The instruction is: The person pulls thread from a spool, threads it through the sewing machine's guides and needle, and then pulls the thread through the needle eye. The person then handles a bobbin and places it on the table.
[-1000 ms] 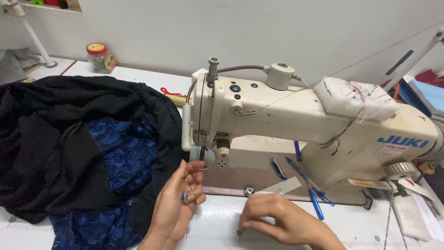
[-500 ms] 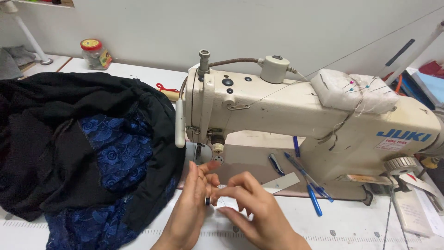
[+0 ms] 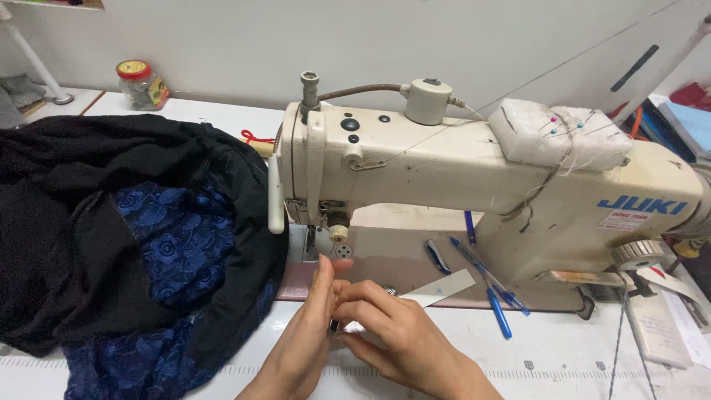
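My left hand [image 3: 302, 342] and my right hand [image 3: 396, 335] meet on the white table just in front of the needle area of a cream sewing machine [image 3: 444, 170]. Between their fingertips sits a small dark metal part [image 3: 335, 326], mostly hidden; both hands pinch it. The left hand stands on edge with its fingers pointing up toward the presser foot [image 3: 320, 241]. The right hand's fingers curl against the left palm. A black garment with blue lace [image 3: 148, 244] lies heaped to the left of the machine, touching its base.
A white card strip [image 3: 446, 287] and blue pens [image 3: 498, 300] lie on the machine bed right of my hands. A white pincushion [image 3: 559, 137] sits on top of the machine. A red-lidded jar [image 3: 141, 83] stands at the back left, and red-handled scissors [image 3: 253, 138] lie behind the garment.
The hands were apart a second ago, the left holding the small metal part up near the needle. They have come together lower down, with both now on the part.
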